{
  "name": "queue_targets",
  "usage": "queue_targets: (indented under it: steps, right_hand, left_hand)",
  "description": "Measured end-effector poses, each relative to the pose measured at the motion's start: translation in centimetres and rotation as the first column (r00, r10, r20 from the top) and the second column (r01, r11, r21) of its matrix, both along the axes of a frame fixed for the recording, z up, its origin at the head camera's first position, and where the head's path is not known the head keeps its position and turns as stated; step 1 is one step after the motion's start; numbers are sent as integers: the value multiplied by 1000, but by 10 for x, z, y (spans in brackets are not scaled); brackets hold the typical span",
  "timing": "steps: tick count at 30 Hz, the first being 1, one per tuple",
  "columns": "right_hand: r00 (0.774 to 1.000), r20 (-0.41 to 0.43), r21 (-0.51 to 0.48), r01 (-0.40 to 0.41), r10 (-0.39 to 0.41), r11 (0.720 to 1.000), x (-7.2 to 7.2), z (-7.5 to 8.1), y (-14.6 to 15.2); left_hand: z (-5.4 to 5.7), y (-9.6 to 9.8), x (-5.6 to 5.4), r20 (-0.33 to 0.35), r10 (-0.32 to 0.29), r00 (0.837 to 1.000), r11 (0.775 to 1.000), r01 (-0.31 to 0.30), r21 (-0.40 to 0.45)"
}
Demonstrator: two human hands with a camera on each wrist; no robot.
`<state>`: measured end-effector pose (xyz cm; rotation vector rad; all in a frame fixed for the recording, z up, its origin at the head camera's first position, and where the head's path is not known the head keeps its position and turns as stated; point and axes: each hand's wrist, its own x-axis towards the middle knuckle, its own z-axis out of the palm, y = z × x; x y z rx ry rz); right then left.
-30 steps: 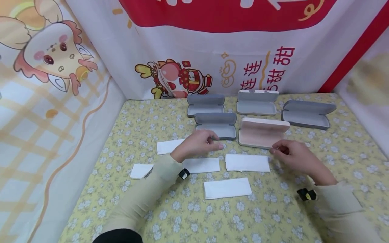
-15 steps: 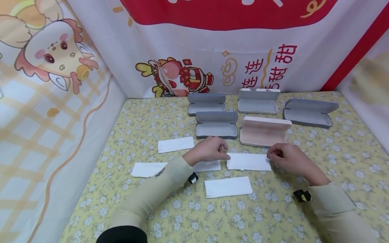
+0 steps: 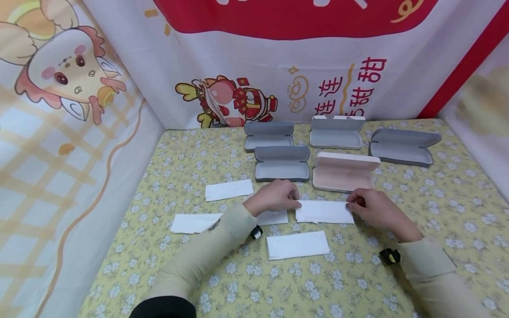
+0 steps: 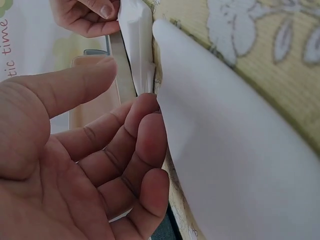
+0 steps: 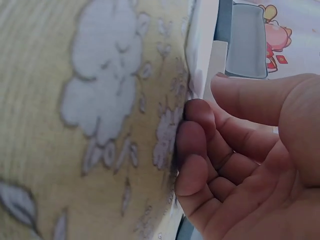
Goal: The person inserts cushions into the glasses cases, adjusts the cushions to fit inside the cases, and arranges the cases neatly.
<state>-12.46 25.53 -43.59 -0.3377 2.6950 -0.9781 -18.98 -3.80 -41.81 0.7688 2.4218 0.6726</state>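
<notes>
A folded white sheet [image 3: 324,212], cloth or paper I cannot tell, lies flat between both hands. My left hand [image 3: 276,196] is at its left end, fingertips down by the edge. At the opposite end, my right hand [image 3: 374,207] touches the upper right corner. Both wrist views show thumb and loosely bent fingers apart, on the left hand [image 4: 115,155] and the right hand [image 5: 225,155] alike. Just behind the sheet stands an open pink glasses case [image 3: 343,179]. Another white sheet [image 3: 274,217] is partly hidden under the left wrist.
More folded white sheets lie around: one in front [image 3: 298,245], one at far left [image 3: 195,223], one behind it [image 3: 228,190]. Open grey cases [image 3: 282,170] and a white-edged case [image 3: 336,139] line the back, before a printed curtain [image 3: 238,53].
My left hand has moved right and toward me, from near the grey case to the sheet's left end. My right hand has shifted slightly left, from the pink case's corner to the sheet's right end.
</notes>
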Motion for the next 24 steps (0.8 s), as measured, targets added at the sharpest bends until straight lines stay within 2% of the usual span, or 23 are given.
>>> queue_targets:
  steps: [15,24]
  right_hand:
    - [998,-47,73,37,-34,997,-2,-6,-9]
    - [998,-25,75,65,-64,995,-2,-7,-10]
  left_hand:
    - [-8,10,-4,-54,20,998,995,-25,-99]
    - [-9,14,-4,-46,35,998,996,-39,-85]
